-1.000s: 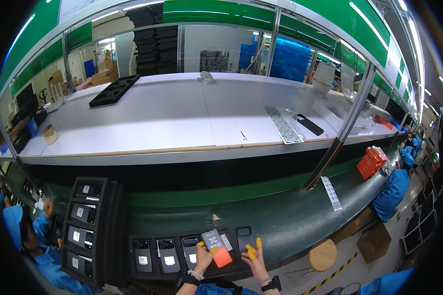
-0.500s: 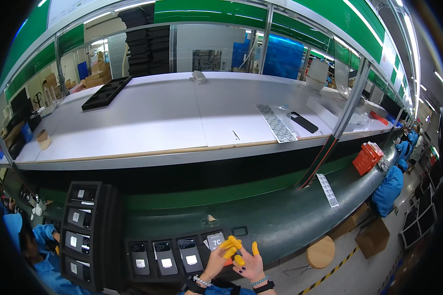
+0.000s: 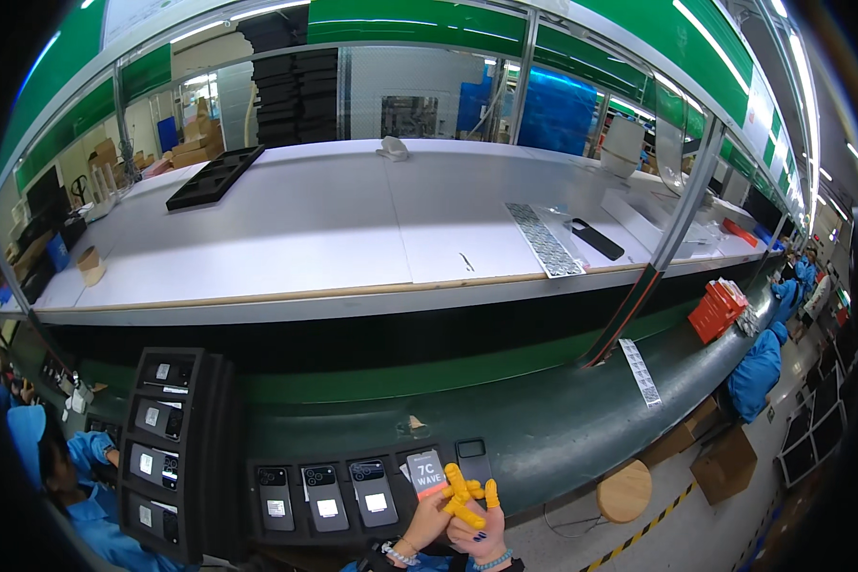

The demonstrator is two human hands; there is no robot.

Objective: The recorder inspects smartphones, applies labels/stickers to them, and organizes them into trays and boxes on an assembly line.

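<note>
My left hand [image 3: 431,522] and my right hand [image 3: 484,541] meet in front of me, touching, with yellow finger cots on several fingertips. Most fingers of both hands are bent inward, while one right finger points up. Anything small between them is hidden. Just beyond the left hand, a grey printed card or flat box [image 3: 427,469] with an orange lower edge rests in a black tray [image 3: 337,459]. Left of it, three dark phones [image 3: 373,477] with white labels lie in the tray. A dark phone-shaped piece [image 3: 471,452] lies behind my right hand.
A stack of black trays [image 3: 195,381] with labelled phones stands at the left, beside a co-worker in blue [image 3: 86,491]. Beyond the green bench [image 3: 534,434] rises a white shelf [image 3: 324,229] with a dark case [image 3: 598,238]. A metal post [image 3: 672,224] and wooden stool [image 3: 624,489] are at right.
My right hand has drawn its spread fingers inward and dropped slightly. My left hand has shifted right and overlaps it, uncovering more of the grey card. The view has shifted a little.
</note>
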